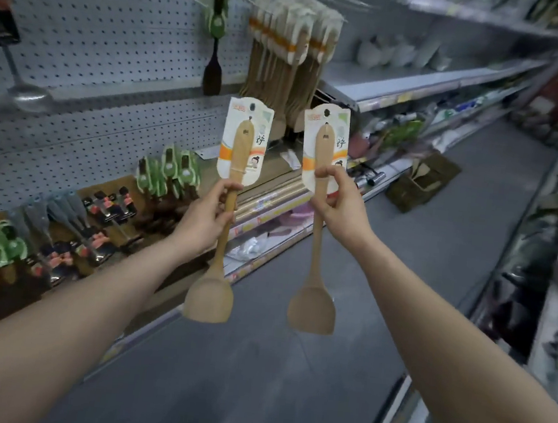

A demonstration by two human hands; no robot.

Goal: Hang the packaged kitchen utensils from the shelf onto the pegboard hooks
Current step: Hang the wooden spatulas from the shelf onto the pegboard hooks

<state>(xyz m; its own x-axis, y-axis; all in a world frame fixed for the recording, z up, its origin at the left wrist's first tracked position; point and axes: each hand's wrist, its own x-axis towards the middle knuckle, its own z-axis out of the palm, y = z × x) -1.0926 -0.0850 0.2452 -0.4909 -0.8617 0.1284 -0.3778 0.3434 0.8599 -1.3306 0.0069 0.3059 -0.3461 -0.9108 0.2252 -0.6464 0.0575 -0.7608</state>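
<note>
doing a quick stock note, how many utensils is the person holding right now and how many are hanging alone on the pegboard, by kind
Wooden spatulas on cards, held: 2, one in the left hand, one in the right hand
Metal ladle hanging: 1
Black spatula with green card hanging: 1
Total: 4
The bunch of hung wooden spatulas overlaps too much to count.

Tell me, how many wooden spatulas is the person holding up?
2: one spatula in the left hand, another in the right hand. Similar ones hang bunched behind.

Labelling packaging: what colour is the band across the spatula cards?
Orange, on a mostly white card; the head view shows it on both held spatulas.
</note>
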